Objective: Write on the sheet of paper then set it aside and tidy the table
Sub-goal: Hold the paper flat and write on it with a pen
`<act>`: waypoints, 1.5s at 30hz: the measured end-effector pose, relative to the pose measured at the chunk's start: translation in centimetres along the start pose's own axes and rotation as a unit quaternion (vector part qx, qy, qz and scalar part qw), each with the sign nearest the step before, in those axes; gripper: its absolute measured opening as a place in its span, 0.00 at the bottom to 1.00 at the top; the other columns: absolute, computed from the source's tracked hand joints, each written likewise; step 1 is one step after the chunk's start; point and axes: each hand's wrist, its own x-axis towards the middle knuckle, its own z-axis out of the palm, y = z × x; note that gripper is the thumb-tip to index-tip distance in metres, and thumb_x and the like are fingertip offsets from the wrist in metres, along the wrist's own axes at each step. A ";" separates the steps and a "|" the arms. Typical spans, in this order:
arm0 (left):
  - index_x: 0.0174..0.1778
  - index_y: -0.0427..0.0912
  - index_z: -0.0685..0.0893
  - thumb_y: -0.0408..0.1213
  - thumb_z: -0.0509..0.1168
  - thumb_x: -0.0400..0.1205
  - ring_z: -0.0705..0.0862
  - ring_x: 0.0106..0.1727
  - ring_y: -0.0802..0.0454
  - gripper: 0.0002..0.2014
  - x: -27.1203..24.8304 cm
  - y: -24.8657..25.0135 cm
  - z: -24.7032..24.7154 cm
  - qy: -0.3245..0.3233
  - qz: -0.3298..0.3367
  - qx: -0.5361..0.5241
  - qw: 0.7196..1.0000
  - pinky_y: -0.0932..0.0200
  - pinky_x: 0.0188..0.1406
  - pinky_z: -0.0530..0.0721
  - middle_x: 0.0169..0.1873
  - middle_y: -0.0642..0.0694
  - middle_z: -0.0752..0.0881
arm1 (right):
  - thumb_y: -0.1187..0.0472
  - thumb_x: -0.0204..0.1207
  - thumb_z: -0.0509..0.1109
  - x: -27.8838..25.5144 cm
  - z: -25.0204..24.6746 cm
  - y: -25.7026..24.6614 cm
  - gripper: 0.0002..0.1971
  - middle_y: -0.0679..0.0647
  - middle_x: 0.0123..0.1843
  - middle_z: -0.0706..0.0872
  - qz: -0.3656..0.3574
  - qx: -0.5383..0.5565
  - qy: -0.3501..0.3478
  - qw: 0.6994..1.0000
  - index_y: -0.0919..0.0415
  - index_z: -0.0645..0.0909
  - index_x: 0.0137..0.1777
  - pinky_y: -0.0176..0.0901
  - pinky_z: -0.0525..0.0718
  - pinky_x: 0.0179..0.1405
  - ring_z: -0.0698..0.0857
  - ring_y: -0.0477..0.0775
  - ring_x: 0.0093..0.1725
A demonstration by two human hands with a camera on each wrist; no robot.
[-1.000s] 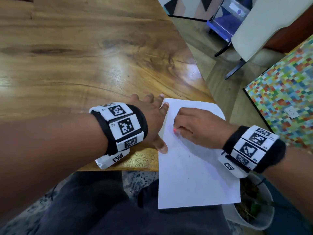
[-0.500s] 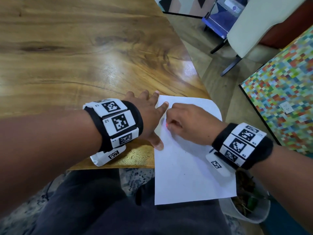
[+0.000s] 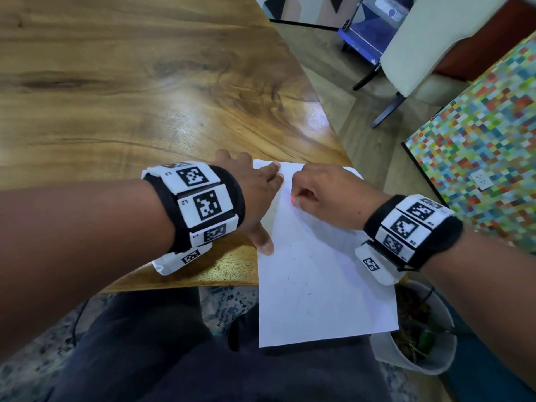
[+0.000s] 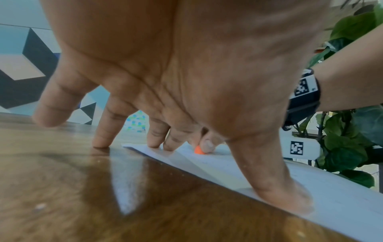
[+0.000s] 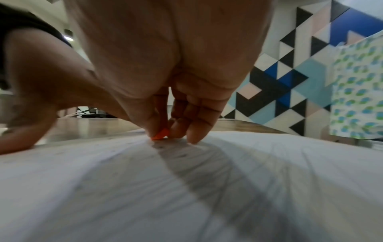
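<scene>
Sheet of paper (image 3: 319,274) lies at the counter's (image 3: 130,97) 5 o'clock corner, its near half overhanging the edge. Left hand (image 3: 255,195) is spread flat, fingertips and thumb pressed on the sheet's 9 o'clock edge. Right hand's (image 3: 324,195) grip is clamped on a small orange piece (image 5: 159,135), tip touching the paper.

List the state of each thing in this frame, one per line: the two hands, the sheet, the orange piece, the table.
left hand: fingers spread and straight, pressing the sheet's left edge flat.
right hand: fingers curled, pinching the orange piece.
sheet of paper: lying flat, near end overhanging the table edge, faint marks on it.
orange piece: tip touching the sheet; mostly hidden by fingers.
table: bears the sheet at its near corner.
</scene>
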 end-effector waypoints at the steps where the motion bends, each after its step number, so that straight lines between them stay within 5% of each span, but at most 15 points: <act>1: 0.90 0.52 0.46 0.84 0.65 0.62 0.66 0.79 0.37 0.66 0.0 0.0 0.0 0.000 0.001 0.002 1.000 0.37 0.66 0.71 0.90 0.55 0.46 | 0.56 0.77 0.66 0.5 -0.1 0.4 0.04 0.47 0.41 0.80 0.017 0.004 0.011 1.000 0.53 0.80 0.42 0.52 0.81 0.47 0.81 0.53 0.44; 6: 0.90 0.54 0.43 0.84 0.64 0.63 0.65 0.80 0.34 0.66 0.1 0.2 -0.2 -0.013 0.004 0.021 1.000 0.34 0.66 0.72 0.90 0.53 0.46 | 0.60 0.78 0.63 2.2 -0.5 2.0 0.05 0.47 0.42 0.79 0.104 0.011 0.059 0.993 0.56 0.80 0.42 0.50 0.81 0.47 0.81 0.54 0.45; 12: 0.90 0.50 0.47 0.83 0.64 0.65 0.53 0.87 0.36 0.65 0.6 0.1 0.0 0.000 0.030 0.038 0.999 0.30 0.79 0.63 0.90 0.47 0.50 | 0.55 0.80 0.63 -0.9 0.3 -1.2 0.06 0.48 0.42 0.78 -0.022 0.005 -0.003 1.000 0.54 0.79 0.43 0.51 0.79 0.43 0.80 0.55 0.43; 15: 0.90 0.41 0.48 0.79 0.69 0.67 0.50 0.89 0.37 0.66 0.9 0.2 -0.1 -0.008 0.051 0.019 0.999 0.33 0.83 0.61 0.89 0.38 0.50 | 0.56 0.79 0.64 -0.5 0.1 -0.3 0.06 0.48 0.42 0.78 0.000 -0.012 0.003 1.000 0.54 0.78 0.41 0.50 0.78 0.45 0.80 0.55 0.44; 21: 0.90 0.44 0.42 0.78 0.71 0.64 0.59 0.84 0.38 0.69 1.5 -0.1 0.0 -0.020 0.068 -0.002 0.997 0.36 0.74 0.76 0.84 0.38 0.55 | 0.59 0.77 0.64 1.7 -0.4 2.5 0.05 0.48 0.42 0.80 0.111 0.011 0.053 0.992 0.53 0.77 0.40 0.51 0.82 0.48 0.80 0.54 0.46; 29: 0.89 0.49 0.45 0.77 0.75 0.60 0.61 0.77 0.39 0.70 2.0 0.2 -0.1 -0.021 0.064 -0.015 0.998 0.43 0.60 0.80 0.73 0.42 0.60 | 0.56 0.79 0.64 -1.6 -0.1 -0.3 0.06 0.47 0.42 0.77 -0.008 0.001 -0.027 1.000 0.54 0.78 0.42 0.50 0.78 0.43 0.80 0.55 0.43; 36: 0.90 0.49 0.40 0.78 0.74 0.61 0.59 0.79 0.38 0.71 1.7 0.2 -0.5 -0.034 0.058 -0.015 0.998 0.38 0.65 0.83 0.78 0.40 0.57 | 0.59 0.77 0.63 1.2 -0.6 2.9 0.05 0.48 0.43 0.80 0.123 0.020 0.051 0.991 0.54 0.77 0.40 0.51 0.83 0.47 0.81 0.54 0.46; 40: 0.90 0.49 0.44 0.76 0.76 0.60 0.60 0.78 0.39 0.71 1.7 0.4 -0.6 -0.032 0.054 -0.022 0.998 0.38 0.64 0.83 0.76 0.43 0.59 | 0.57 0.78 0.64 -0.2 -0.3 1.8 0.05 0.50 0.43 0.80 0.045 -0.008 0.021 0.999 0.54 0.78 0.41 0.42 0.74 0.47 0.80 0.54 0.45; 45: 0.90 0.48 0.45 0.76 0.75 0.60 0.62 0.75 0.39 0.70 1.8 0.5 -0.6 -0.026 0.058 -0.010 0.998 0.43 0.59 0.83 0.72 0.43 0.61 | 0.56 0.77 0.63 -1.7 0.4 0.4 0.06 0.47 0.39 0.76 -0.014 -0.002 -0.030 0.999 0.53 0.75 0.39 0.52 0.80 0.41 0.79 0.55 0.40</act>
